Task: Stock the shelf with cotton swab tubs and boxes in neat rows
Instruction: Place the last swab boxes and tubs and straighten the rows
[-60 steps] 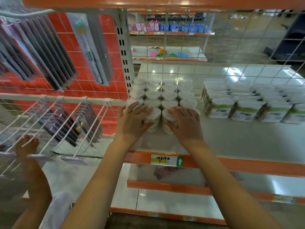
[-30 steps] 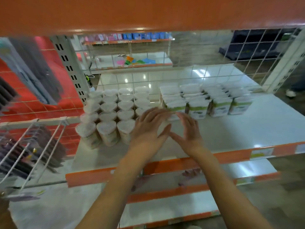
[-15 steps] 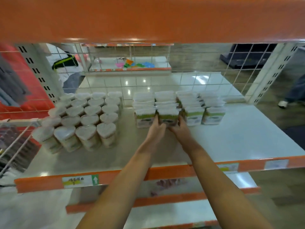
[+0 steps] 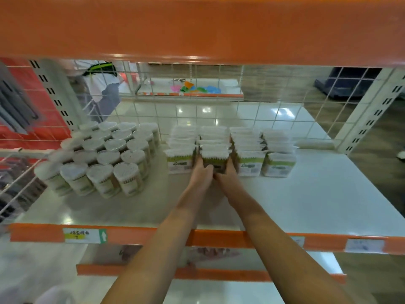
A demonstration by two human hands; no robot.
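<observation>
Reaching across the white shelf (image 4: 317,194), both hands meet at the front box (image 4: 213,162) of the second row of cotton swab boxes (image 4: 247,145). The left hand (image 4: 201,172) lies against the box's left side, the right hand (image 4: 226,174) against its right side, and the two thumbs come together low in front of it, so the box is clasped between them. The fingers run back alongside the box and are partly hidden by its neighbours.

The boxes stand in four rows running from the front toward the wire mesh back (image 4: 274,110), packed side by side, with green bands on their front labels. To their left, a little apart, heart-topped cotton swab tubs (image 4: 105,159) stand upright in a tight block of four rows at a slant to the shelf edge. An orange front rail (image 4: 219,239) carries a price label (image 4: 84,235) with a green arrow. An orange beam (image 4: 197,29) crosses overhead.
</observation>
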